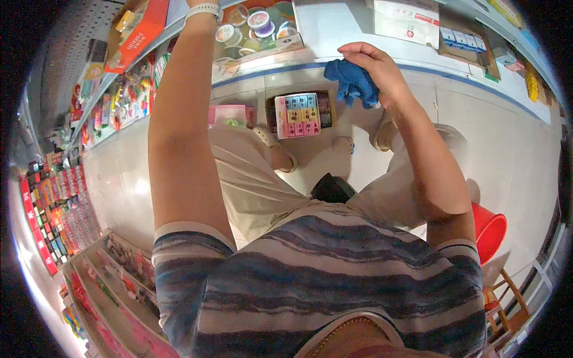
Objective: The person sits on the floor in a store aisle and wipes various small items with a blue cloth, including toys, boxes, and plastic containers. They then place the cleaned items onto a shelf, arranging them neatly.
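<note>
My right hand [377,69] grips a bunched blue cloth [351,83] that hangs over the front edge of a white shelf [340,31]. My left arm reaches up past the shelf edge. Only the base of my left hand [199,2] shows at the top rim, above a pale wristband, and its fingers are out of the picture. Close to that wrist, an open cardboard box [288,44] holds several round lidded tubs [261,23]. On the floor between my feet, a tray of small blue, yellow and pink boxes [297,115] rests on a dark open box [332,107].
Farther right on the shelf stand a white carton [406,22] and blue-and-white small boxes [463,39]. A pink box [228,114] lies by my left foot. Behind my right arm are a red bucket [492,235] and a wooden chair [515,300]. Racks of packaged goods [58,210] line the left.
</note>
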Demonstrator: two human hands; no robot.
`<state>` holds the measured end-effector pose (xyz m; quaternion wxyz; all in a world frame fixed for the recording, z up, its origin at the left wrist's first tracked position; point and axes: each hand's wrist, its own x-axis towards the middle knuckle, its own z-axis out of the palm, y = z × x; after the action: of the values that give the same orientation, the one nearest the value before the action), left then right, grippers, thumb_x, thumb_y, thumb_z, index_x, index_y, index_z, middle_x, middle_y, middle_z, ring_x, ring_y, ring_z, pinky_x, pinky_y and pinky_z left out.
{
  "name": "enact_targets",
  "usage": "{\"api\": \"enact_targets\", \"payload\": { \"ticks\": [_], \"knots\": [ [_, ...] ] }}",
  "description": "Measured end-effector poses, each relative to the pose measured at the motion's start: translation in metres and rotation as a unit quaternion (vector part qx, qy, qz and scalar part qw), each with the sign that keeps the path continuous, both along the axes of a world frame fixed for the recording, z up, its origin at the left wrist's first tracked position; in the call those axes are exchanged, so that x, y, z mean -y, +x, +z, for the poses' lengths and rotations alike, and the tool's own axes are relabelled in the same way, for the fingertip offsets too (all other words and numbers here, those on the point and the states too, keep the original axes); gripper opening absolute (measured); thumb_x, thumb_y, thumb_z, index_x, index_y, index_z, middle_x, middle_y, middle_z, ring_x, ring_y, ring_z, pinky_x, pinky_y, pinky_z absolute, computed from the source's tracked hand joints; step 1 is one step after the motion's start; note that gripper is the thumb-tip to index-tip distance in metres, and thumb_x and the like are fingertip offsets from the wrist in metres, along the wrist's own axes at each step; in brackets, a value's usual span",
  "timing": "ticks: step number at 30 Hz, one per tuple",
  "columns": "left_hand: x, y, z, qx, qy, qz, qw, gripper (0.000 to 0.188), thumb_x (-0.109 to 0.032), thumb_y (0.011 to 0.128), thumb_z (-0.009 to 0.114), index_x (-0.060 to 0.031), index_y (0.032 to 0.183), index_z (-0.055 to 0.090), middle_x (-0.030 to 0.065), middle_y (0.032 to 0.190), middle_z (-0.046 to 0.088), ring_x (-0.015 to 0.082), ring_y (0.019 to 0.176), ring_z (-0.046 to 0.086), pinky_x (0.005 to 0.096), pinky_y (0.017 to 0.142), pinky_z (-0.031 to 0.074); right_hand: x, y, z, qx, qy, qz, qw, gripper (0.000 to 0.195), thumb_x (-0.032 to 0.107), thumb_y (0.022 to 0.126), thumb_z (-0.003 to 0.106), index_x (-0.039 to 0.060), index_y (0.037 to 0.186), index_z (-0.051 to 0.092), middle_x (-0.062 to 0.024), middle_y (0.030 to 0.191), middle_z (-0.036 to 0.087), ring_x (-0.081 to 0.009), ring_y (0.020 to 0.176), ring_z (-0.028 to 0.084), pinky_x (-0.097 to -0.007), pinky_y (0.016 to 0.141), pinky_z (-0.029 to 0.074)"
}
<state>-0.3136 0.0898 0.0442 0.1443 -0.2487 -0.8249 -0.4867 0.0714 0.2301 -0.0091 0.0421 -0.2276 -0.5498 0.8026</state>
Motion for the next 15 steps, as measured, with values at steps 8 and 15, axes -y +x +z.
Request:
{"api": "enact_targets", "payload": {
  "ticks": [8, 15],
  "knots": [
    [0.063, 0.11, -0.04, 0.152, 0.283, -0.202, 0.925, 0.045, -0.011, 0.085, 0.066, 0.0034, 0.125, 0.051, 0.0044, 0.093, 0.062, 0.0136, 0.082, 0.058, 0.0261, 0.072, 0.048, 0.0, 0.01, -0.076, 0.143, 0.074, 0.079, 0.984, 0.031, 0.006, 0.079, 0.061, 0.0055, 0.11, 0.064, -0.0083, 0.095, 0.065, -0.0178, 0.084, 0.062, -0.0288, 0.073, 0.051],
    [0.122, 0.066, -0.131, 0.297, 0.363, -0.259, 0.844, 0.031, -0.011, 0.085, 0.069, -0.0068, 0.114, 0.06, 0.004, 0.104, 0.064, 0.0123, 0.082, 0.061, 0.0223, 0.065, 0.049, 0.064, 0.0, -0.22, 0.279, 0.068, 0.103, 0.952, 0.028, 0.01, 0.079, 0.064, 0.0043, 0.107, 0.063, -0.0064, 0.085, 0.064, -0.0214, 0.073, 0.063, -0.0322, 0.068, 0.053]
  ]
}}
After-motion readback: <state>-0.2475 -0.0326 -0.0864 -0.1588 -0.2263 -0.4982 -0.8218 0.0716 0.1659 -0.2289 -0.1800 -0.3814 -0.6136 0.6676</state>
